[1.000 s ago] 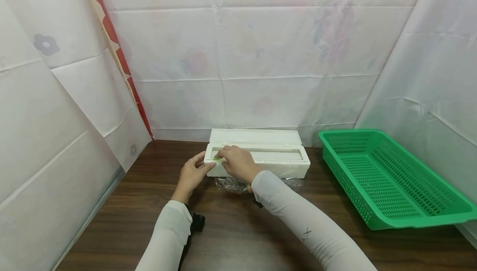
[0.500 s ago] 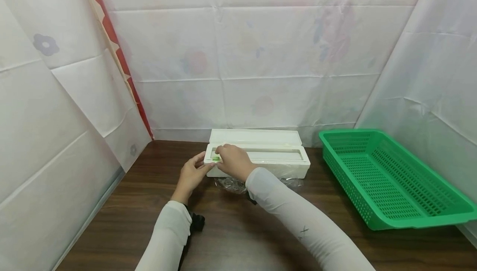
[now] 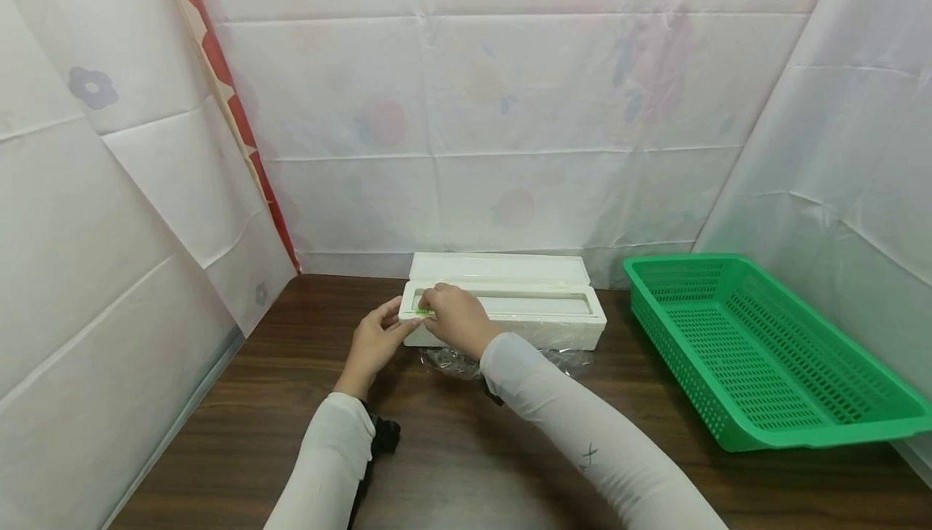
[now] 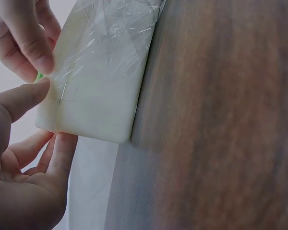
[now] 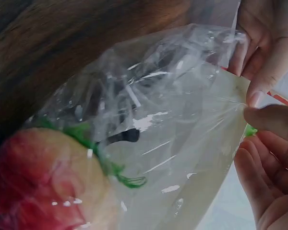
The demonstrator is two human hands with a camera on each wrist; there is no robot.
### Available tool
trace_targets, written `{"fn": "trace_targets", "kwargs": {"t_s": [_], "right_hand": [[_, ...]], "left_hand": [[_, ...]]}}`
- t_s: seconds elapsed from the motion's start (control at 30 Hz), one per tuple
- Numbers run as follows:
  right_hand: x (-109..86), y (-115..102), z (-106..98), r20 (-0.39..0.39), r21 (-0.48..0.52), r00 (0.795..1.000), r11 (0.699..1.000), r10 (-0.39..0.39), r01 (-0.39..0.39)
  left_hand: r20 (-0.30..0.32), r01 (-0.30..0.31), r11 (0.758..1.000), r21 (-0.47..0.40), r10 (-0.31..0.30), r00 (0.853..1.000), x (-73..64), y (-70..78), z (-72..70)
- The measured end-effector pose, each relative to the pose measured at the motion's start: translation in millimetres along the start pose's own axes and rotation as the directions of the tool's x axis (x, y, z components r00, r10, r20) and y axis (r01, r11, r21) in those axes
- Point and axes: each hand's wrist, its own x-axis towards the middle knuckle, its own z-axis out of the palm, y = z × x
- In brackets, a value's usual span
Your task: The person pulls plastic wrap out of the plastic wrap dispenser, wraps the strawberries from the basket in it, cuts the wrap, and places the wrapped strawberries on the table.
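Observation:
A long white cling film box [image 3: 510, 332] stands at the back of the table with its lid [image 3: 502, 267] raised. My left hand [image 3: 374, 345] holds its left end, thumb on the front edge and fingers on the end face. My right hand [image 3: 460, 320] reaches over the front and pinches a small green slider [image 5: 250, 130] near that same end; the fingers hide part of it. Clear cling film [image 3: 455, 362] hangs crumpled down the front. In the right wrist view a round red and yellow fruit [image 5: 43, 182] with a dark stem and green strands shows by the film.
A green perforated plastic basket [image 3: 673, 344] stands to the right on the dark wooden table [image 3: 466, 465]. White patterned sheeting [image 3: 510, 109] encloses the back and both sides.
The fingers of my right hand lifted slightly off the green slider, baring it, then came down onto it again. My left hand and the box have stayed in place.

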Motion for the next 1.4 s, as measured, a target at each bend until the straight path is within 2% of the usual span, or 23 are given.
{"fn": "trace_targets", "kwargs": {"t_s": [0.2,0.5,0.73,1.2,1.4], "right_hand": [[-3.1,1,3,-0.038,-0.019,0.999,1.000,-0.025,0.024],[-2.9,2,9,-0.048,-0.024,0.998,0.999,-0.028,0.026],[-3.4,3,12,-0.067,-0.066,0.996,0.997,-0.055,0.051],[1.0,0,9,-0.019,-0.129,0.997,0.989,-0.077,0.074],[1.5,-1,5,0.024,-0.105,0.997,0.992,-0.067,0.069]], "left_hand": [[-0.004,-0.007,1.000,0.001,0.007,1.000,-1.2,1.1,-0.6],[-0.009,0.007,1.000,-0.015,-0.007,1.000,-2.8,1.2,-0.9],[-0.012,-0.010,1.000,0.002,0.010,1.000,-3.4,1.9,0.5],[-0.002,-0.022,1.000,-0.001,0.022,1.000,-2.8,2.8,-0.8],[0.008,-0.018,1.000,-0.006,0.018,1.000,-1.9,2.0,-0.3]]}}
